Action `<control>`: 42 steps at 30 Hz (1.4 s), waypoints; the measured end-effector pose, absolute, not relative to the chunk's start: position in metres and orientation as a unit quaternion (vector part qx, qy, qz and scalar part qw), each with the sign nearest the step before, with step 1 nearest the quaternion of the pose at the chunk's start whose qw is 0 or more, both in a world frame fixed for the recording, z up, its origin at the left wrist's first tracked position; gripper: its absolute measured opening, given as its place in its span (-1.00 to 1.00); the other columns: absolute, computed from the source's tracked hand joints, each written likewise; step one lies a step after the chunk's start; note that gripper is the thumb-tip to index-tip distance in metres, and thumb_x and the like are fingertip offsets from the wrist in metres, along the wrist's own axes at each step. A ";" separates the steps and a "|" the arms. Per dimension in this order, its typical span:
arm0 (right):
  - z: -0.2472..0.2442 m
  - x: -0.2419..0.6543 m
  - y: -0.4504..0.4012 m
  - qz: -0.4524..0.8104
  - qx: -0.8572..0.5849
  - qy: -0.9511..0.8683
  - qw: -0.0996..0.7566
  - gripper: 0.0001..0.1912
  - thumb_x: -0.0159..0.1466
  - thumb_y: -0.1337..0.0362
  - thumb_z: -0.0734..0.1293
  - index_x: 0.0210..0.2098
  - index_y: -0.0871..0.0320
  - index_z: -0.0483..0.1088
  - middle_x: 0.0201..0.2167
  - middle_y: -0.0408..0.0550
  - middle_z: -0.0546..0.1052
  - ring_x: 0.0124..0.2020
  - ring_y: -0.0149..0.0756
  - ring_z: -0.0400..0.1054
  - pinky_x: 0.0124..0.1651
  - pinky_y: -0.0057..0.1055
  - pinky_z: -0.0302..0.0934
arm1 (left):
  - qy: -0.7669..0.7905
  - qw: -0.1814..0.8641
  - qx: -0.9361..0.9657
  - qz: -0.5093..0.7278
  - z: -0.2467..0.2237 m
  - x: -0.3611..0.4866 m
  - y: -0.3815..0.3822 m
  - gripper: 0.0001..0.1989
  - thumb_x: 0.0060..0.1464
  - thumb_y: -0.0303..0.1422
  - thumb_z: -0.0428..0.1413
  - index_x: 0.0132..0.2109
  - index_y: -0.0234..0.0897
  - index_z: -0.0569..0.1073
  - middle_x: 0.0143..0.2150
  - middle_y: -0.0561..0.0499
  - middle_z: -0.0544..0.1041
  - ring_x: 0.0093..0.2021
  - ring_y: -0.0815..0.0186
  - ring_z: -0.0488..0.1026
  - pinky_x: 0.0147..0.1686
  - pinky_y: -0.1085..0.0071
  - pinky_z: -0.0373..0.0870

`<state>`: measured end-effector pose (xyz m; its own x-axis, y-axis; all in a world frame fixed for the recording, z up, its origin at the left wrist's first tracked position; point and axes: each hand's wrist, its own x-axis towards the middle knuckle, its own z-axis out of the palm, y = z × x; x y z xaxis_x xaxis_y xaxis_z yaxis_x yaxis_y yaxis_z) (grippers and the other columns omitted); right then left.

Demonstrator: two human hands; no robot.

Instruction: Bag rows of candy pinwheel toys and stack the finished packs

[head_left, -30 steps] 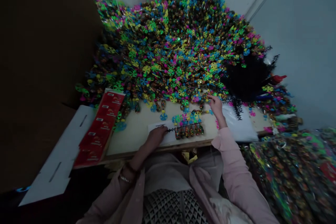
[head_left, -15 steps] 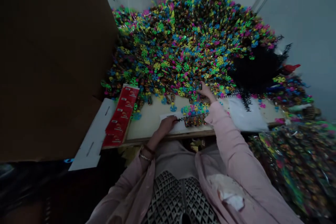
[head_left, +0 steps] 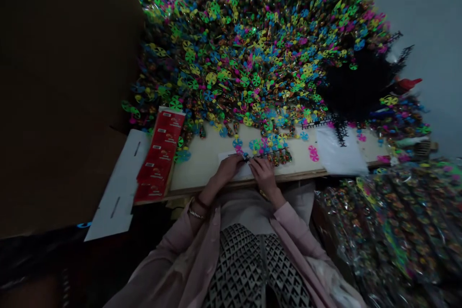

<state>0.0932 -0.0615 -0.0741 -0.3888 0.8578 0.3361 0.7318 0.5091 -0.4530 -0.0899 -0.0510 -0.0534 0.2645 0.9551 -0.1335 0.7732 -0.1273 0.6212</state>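
Observation:
My left hand [head_left: 230, 167] is closed with its fingertips pinching the left end of a black plastic strip [head_left: 269, 152]. Close beside it, my right hand [head_left: 265, 173] has its fingers drawn together on a small pinwheel-topped toy [head_left: 246, 156], mostly covered by the fingers, at the strip. To the right of that hand, several dark, shiny little tubes [head_left: 281, 158] hang in a row from the strip, their coloured pinwheels [head_left: 269, 142] on its far side. Under the hands lies a white card [head_left: 224, 156], partly hidden.
A tall heap of pinwheel toys [head_left: 245, 57] covers the back of the table [head_left: 202, 173]. Red printed cards [head_left: 160, 154] and white card strips [head_left: 117, 187] lie left, beside a large cardboard box [head_left: 65, 96]. Clear bags [head_left: 341, 151] and a pile of black strips [head_left: 355, 89] are right.
My right hand has come back from the heap's front edge with a toy, moving left and nearer to me, beside my left hand. The left hand keeps its hold. The view has shifted slightly.

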 end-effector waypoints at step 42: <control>-0.011 0.085 0.034 0.186 -0.206 -0.951 0.137 -0.48 0.17 0.60 0.11 0.03 0.11 0.39 0.14 -0.01 0.37 0.29 -0.20 0.04 0.26 -0.06 0.06 | 0.615 0.279 0.706 0.215 -0.075 -0.118 -0.056 -0.81 0.21 -0.32 0.04 -0.22 -0.28 0.52 -0.24 -0.07 0.51 -0.17 0.25 0.40 -0.11 0.35 0.33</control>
